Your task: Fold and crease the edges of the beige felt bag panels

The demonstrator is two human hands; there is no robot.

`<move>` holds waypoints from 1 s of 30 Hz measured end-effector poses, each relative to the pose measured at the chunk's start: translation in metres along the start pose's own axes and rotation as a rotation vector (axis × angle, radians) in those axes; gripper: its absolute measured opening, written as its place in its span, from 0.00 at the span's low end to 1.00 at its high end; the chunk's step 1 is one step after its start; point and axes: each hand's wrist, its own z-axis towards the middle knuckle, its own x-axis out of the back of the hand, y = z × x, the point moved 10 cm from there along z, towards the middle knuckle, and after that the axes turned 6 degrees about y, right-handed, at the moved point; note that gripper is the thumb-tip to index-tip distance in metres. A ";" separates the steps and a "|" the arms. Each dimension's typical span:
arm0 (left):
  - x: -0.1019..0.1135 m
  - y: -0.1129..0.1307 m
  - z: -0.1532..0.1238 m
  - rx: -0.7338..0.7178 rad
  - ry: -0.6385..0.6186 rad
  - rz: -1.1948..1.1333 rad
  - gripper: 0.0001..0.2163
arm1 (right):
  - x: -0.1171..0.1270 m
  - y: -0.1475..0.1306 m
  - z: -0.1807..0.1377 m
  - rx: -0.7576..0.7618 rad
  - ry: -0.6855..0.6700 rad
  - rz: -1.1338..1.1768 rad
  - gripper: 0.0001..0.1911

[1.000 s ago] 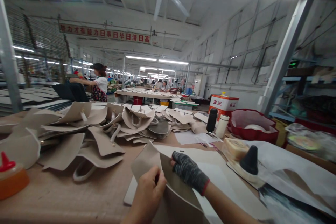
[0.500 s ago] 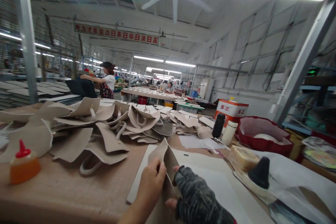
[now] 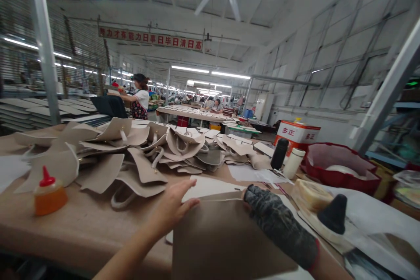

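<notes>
A taupe leather-like panel stands tilted up in front of me, its upper edge level with my hands. At its upper left corner is my left hand, with the thumb by the edge and the fingers stretched forward, apart from the thumb. My right hand, mostly covered by a dark grey patterned sleeve, grips the upper right edge; most of its fingers are hidden. Behind the panel lies a pale flat board or sheet on the table.
Beige bag pieces with handles are heaped across the table. A red-tipped bottle of orange liquid stands left. On the right are a black bottle, a cream bottle, a dark cone and a red container. A co-worker stands beyond.
The panel, seen narrow and folded before, now turns its broad face toward me. My left hand has moved left and opened from its pinch; my right hand has shifted right and up.
</notes>
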 end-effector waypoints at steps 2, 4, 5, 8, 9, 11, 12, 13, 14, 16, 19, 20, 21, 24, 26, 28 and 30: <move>-0.016 -0.015 -0.007 0.159 -0.178 -0.169 0.19 | 0.001 0.004 -0.001 -0.023 0.002 -0.013 0.17; -0.025 -0.014 -0.015 0.221 -0.276 -0.291 0.16 | 0.002 0.007 -0.002 -0.032 -0.008 -0.017 0.18; -0.028 -0.009 -0.018 0.218 -0.312 -0.340 0.15 | 0.002 0.006 -0.002 -0.015 -0.012 -0.018 0.17; -0.033 0.008 -0.024 0.180 -0.411 -0.456 0.15 | 0.004 0.006 -0.002 0.028 -0.018 -0.015 0.15; -0.034 0.013 -0.025 0.164 -0.437 -0.472 0.16 | 0.005 0.007 -0.002 0.027 -0.006 -0.011 0.15; -0.034 0.018 -0.026 0.146 -0.464 -0.472 0.16 | 0.002 0.012 -0.001 0.001 -0.021 0.000 0.14; -0.034 0.019 -0.026 0.142 -0.471 -0.464 0.15 | -0.002 0.015 -0.002 -0.022 -0.049 0.010 0.14; -0.035 0.021 -0.026 0.138 -0.479 -0.457 0.15 | -0.007 0.018 -0.002 -0.044 -0.083 0.021 0.14; -0.035 0.022 -0.026 0.135 -0.488 -0.451 0.15 | -0.011 0.021 -0.002 -0.065 -0.117 0.031 0.14; -0.037 0.025 -0.026 0.121 -0.514 -0.459 0.14 | -0.018 0.025 -0.003 -0.098 -0.165 0.046 0.14; -0.041 0.026 -0.026 0.120 -0.534 -0.471 0.14 | -0.027 0.030 -0.006 -0.157 -0.249 0.060 0.12; -0.042 0.023 -0.026 0.136 -0.521 -0.471 0.14 | -0.031 0.030 -0.008 -0.173 -0.294 0.079 0.11; -0.042 0.019 -0.025 0.163 -0.497 -0.474 0.14 | -0.037 0.029 -0.011 -0.184 -0.341 0.101 0.10; -0.040 0.005 -0.023 0.276 -0.412 -0.507 0.15 | -0.050 0.024 -0.022 -0.209 -0.444 0.149 0.07; -0.038 0.002 -0.023 0.321 -0.398 -0.518 0.15 | -0.054 0.021 -0.026 -0.229 -0.470 0.159 0.06; -0.040 0.005 -0.024 0.332 -0.450 -0.491 0.16 | -0.052 0.014 -0.024 -0.219 -0.445 0.168 0.06; -0.047 0.009 -0.027 0.368 -0.548 -0.471 0.18 | -0.043 0.005 -0.017 -0.189 -0.381 0.180 0.07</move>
